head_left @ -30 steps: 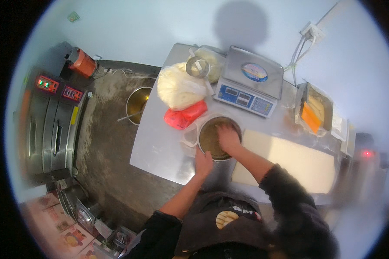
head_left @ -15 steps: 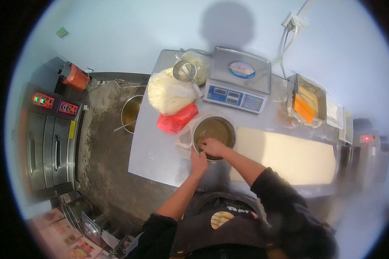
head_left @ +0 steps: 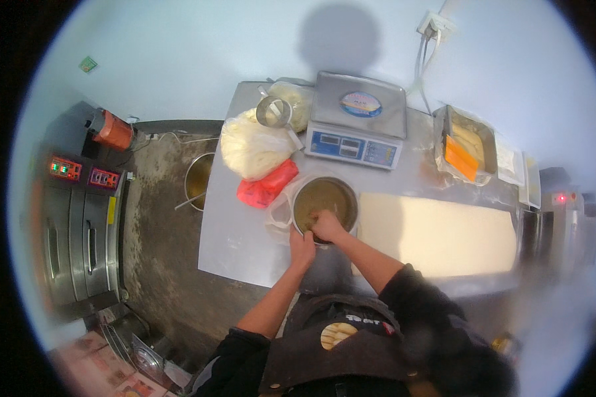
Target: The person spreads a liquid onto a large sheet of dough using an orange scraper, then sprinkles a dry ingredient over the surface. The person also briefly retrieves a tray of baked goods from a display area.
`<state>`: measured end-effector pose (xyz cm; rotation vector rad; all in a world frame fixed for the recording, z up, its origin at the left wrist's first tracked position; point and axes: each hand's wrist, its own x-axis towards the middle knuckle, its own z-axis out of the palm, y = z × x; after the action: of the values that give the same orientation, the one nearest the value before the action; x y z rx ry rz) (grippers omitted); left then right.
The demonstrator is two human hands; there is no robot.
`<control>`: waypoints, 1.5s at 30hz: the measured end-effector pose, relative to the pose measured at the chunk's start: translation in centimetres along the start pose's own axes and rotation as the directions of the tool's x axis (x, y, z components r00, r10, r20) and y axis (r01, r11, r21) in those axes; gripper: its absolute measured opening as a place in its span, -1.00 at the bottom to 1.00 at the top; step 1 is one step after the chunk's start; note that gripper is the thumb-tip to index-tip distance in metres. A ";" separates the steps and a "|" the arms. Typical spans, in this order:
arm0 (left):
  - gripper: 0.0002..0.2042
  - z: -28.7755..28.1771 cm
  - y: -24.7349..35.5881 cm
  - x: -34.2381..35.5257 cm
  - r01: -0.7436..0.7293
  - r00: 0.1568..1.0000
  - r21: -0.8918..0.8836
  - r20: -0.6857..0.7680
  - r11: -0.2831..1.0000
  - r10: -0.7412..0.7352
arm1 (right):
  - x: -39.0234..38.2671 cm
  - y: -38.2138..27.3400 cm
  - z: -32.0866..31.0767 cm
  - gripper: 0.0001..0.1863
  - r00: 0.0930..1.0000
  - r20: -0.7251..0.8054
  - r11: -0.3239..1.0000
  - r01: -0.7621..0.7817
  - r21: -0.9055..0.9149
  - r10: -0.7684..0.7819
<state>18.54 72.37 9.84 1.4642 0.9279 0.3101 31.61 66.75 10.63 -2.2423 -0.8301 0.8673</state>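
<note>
A round metal pot (head_left: 356, 206) lined with a brownish-green paste (head_left: 321, 194) stands near the table's front edge. My left hand (head_left: 302, 246) is closed on its near-left rim. Down inside, against the near part of the paste, is my right hand (head_left: 326, 226). Its fingers are curled together, and whatever they hold is hidden. A crumpled clear plastic bag (head_left: 280, 210) lies against the pot's left side. Just to the right, a wide flat sheet of pale dough (head_left: 453, 235) is spread on the table.
Behind the pot stand a digital scale (head_left: 357, 112), a bag of pale dough (head_left: 248, 145), a red bag (head_left: 266, 185) and a metal ring (head_left: 273, 112). A lined tin (head_left: 492, 149) with an orange scraper (head_left: 461, 157) is at the back right. An oven (head_left: 79, 231) stands left; a bucket (head_left: 198, 175) is on the floor.
My right hand has shifted a little within the pot, its fist now more upright. My left hand keeps its hold on the rim. The whole view has tilted slightly.
</note>
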 end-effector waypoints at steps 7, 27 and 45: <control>-0.46 0.2 0.2 0.0 0.142 0.990 -0.246 0.048 0.959 -0.135 | -0.4 -0.3 -2.0 -0.83 0.965 -0.183 0.967 0.148 -0.209 -0.188; -0.38 -2.4 -2.9 -9.5 0.235 0.970 -0.078 0.076 0.969 -0.229 | -14.3 12.0 -16.2 -0.61 0.901 -0.153 -0.228 0.262 0.938 0.406; -0.41 4.1 0.6 -9.9 -0.098 0.994 0.115 -0.028 0.989 0.102 | -30.7 30.1 -24.2 -0.60 0.247 -0.439 0.187 0.652 0.735 0.864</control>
<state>15.34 62.69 13.13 1.6176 0.9130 0.3612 41.17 18.57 15.62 -0.9564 0.6946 -0.2641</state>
